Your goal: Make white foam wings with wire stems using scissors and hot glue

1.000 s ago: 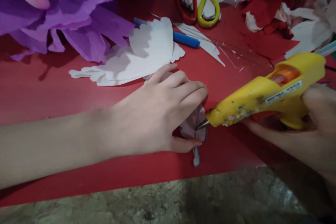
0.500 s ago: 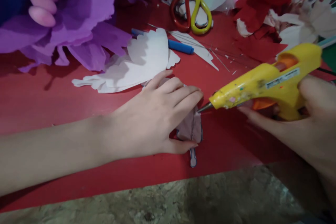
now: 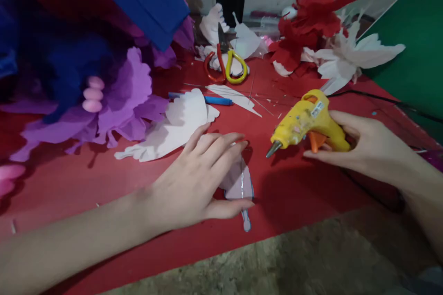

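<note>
Beyond the cutout (image 3: 237, 188) sits some clear plastic (image 3: 272, 23), with something pink at it; it is too blurred to tell whether the pink is inside. The cutout lies flat on the red table (image 3: 166, 253), partly under the left hand (image 3: 204, 175). It is pale mauve paper outlined in dark blue, a shiny line down its middle and a narrow stem with a rounded end. The left grip is spread, fingers apart and resting over it. Right of the cutout, the right grip (image 3: 370, 143) is wrapped around a yellow glue gun (image 3: 304, 122), its nozzle apart from the paper. White paper shapes (image 3: 183, 117) lie just beyond the cutout. The table's near edge runs close past the stem; red tabletop stretches between cutout and gun.
</note>
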Action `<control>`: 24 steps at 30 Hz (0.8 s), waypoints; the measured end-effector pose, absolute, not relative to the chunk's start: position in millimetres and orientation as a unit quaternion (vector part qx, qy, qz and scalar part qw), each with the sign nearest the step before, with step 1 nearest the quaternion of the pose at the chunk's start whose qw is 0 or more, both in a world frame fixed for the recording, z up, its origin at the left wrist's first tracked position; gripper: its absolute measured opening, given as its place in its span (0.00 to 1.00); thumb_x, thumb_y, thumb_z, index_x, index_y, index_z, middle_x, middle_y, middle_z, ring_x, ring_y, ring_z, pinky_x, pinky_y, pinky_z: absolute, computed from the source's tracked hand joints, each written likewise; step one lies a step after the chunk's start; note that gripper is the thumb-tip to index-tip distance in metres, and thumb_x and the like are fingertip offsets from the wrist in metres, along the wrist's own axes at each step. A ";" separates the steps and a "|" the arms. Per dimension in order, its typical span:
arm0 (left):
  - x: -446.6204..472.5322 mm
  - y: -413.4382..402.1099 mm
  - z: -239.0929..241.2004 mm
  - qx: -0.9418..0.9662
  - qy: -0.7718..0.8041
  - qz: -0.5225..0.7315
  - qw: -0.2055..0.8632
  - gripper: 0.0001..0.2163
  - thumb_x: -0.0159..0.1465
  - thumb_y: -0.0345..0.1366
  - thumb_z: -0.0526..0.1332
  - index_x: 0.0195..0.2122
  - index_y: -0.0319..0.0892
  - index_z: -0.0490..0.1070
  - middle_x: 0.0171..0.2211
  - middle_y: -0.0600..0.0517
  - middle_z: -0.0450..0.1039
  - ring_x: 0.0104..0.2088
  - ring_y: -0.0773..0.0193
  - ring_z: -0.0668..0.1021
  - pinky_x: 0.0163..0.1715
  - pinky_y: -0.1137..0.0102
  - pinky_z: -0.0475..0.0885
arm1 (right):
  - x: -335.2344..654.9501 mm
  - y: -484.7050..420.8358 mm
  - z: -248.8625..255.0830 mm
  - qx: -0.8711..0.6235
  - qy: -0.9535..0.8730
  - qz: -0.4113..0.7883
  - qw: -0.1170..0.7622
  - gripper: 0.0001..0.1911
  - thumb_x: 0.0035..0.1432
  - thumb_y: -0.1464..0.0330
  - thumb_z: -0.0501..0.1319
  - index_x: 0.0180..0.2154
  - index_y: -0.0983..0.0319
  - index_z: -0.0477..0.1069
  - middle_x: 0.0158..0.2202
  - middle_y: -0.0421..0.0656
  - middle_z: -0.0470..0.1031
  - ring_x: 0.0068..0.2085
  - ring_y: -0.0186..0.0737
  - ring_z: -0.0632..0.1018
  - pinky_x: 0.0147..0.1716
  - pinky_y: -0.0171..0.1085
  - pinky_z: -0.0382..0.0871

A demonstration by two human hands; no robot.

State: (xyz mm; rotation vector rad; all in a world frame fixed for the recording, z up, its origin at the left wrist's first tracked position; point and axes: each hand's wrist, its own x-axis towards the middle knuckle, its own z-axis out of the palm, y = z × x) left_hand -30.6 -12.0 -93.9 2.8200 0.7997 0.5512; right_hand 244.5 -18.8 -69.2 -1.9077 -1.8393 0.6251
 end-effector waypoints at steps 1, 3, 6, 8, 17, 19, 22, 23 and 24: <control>-31.7 -11.6 -91.2 0.938 0.281 0.181 0.090 0.28 0.64 0.53 0.48 0.52 0.32 0.61 0.50 0.38 0.67 0.50 0.51 0.68 0.56 0.52 0.55 | 246.4 -17.3 -70.6 -0.682 -0.656 0.234 0.225 0.23 0.33 0.54 0.63 0.31 0.61 0.67 0.25 0.40 0.70 0.23 0.35 0.70 0.22 0.35 0.65; -35.3 -10.0 -84.3 0.925 0.310 0.185 0.116 0.24 0.67 0.49 0.44 0.51 0.33 0.61 0.49 0.40 0.67 0.50 0.54 0.67 0.56 0.54 0.55 | 247.7 -14.3 -72.2 -0.670 -0.654 0.242 0.253 0.19 0.34 0.59 0.60 0.31 0.61 0.68 0.27 0.41 0.71 0.26 0.37 0.71 0.26 0.37 0.65; -43.3 -7.2 -73.2 0.909 0.332 0.212 0.137 0.20 0.68 0.45 0.42 0.45 0.37 0.66 0.43 0.45 0.70 0.45 0.57 0.69 0.55 0.56 0.56 | 245.3 -11.8 -70.5 -0.662 -0.646 0.255 0.282 0.17 0.33 0.61 0.58 0.29 0.62 0.69 0.26 0.42 0.71 0.26 0.37 0.70 0.25 0.36 0.64; -48.7 -7.4 -67.8 0.907 0.333 0.210 0.153 0.18 0.68 0.43 0.42 0.39 0.40 0.68 0.38 0.48 0.72 0.42 0.59 0.71 0.56 0.55 0.55 | 242.9 -11.6 -67.9 -0.658 -0.638 0.270 0.295 0.15 0.33 0.62 0.57 0.28 0.62 0.69 0.24 0.41 0.69 0.24 0.35 0.69 0.23 0.35 0.62; -50.2 -27.0 -74.7 0.951 0.255 0.077 0.157 0.21 0.69 0.37 0.41 0.58 0.33 0.58 0.60 0.43 0.59 0.62 0.59 0.59 0.62 0.56 0.51 | 240.6 -11.2 -65.1 -0.683 -0.546 0.350 0.335 0.16 0.31 0.61 0.59 0.28 0.61 0.67 0.18 0.37 0.64 0.18 0.32 0.65 0.17 0.34 0.59; -48.5 -30.4 -77.5 0.958 0.253 0.028 0.131 0.23 0.69 0.40 0.42 0.61 0.33 0.52 0.63 0.43 0.52 0.63 0.57 0.55 0.61 0.55 0.52 | 239.6 -11.3 -65.7 -0.683 -0.549 0.349 0.332 0.15 0.33 0.60 0.59 0.27 0.61 0.66 0.17 0.37 0.63 0.18 0.31 0.64 0.17 0.34 0.59; -47.2 -34.6 -80.9 0.964 0.241 -0.014 0.106 0.29 0.67 0.49 0.44 0.63 0.33 0.48 0.64 0.42 0.47 0.64 0.55 0.54 0.61 0.57 0.53 | 237.2 -11.6 -66.7 -0.678 -0.563 0.339 0.329 0.14 0.36 0.60 0.58 0.25 0.62 0.66 0.18 0.39 0.64 0.18 0.31 0.65 0.17 0.34 0.59; -47.1 -35.6 -82.0 0.966 0.236 -0.020 0.100 0.31 0.67 0.52 0.43 0.63 0.32 0.48 0.64 0.41 0.46 0.64 0.54 0.53 0.61 0.57 0.53 | 236.5 -11.5 -67.2 -0.678 -0.564 0.335 0.330 0.14 0.36 0.59 0.57 0.25 0.62 0.66 0.18 0.39 0.65 0.18 0.30 0.65 0.17 0.34 0.59; -47.2 -36.4 -83.0 0.968 0.232 -0.023 0.094 0.33 0.66 0.54 0.43 0.63 0.31 0.47 0.64 0.40 0.45 0.64 0.53 0.53 0.61 0.57 0.52 | 235.9 -11.2 -68.0 -0.680 -0.563 0.331 0.333 0.14 0.37 0.59 0.57 0.26 0.62 0.65 0.20 0.40 0.67 0.18 0.30 0.65 0.17 0.34 0.59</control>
